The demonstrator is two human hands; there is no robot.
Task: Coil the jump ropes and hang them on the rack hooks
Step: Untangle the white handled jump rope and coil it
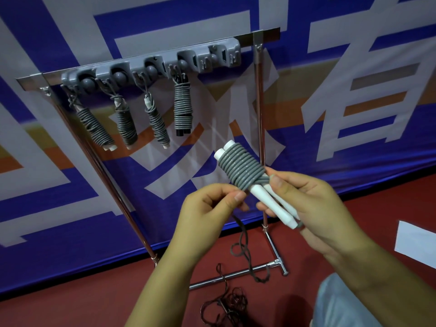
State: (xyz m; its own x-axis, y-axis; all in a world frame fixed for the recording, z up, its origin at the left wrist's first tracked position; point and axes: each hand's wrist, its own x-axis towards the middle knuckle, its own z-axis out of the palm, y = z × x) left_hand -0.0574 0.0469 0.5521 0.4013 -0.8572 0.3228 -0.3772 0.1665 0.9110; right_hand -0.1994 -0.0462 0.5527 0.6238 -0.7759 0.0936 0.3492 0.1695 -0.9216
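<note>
A jump rope [240,168] with two white handles has its grey cord wound in tight turns around the handles. My right hand [313,208] grips the lower ends of the handles. My left hand [212,206] pinches the cord at the bottom of the winding. Behind, a grey hook bar [151,64] on a chrome rack carries several wound ropes [181,107], hanging from its left and middle hooks. The hooks at the right end [224,56] hold nothing.
The rack's chrome posts [260,114] and foot bar [236,274] stand on a red floor in front of a blue-and-white banner. A dark cord [238,251] trails down into a tangled pile [226,305] on the floor. A white sheet [415,241] lies at right.
</note>
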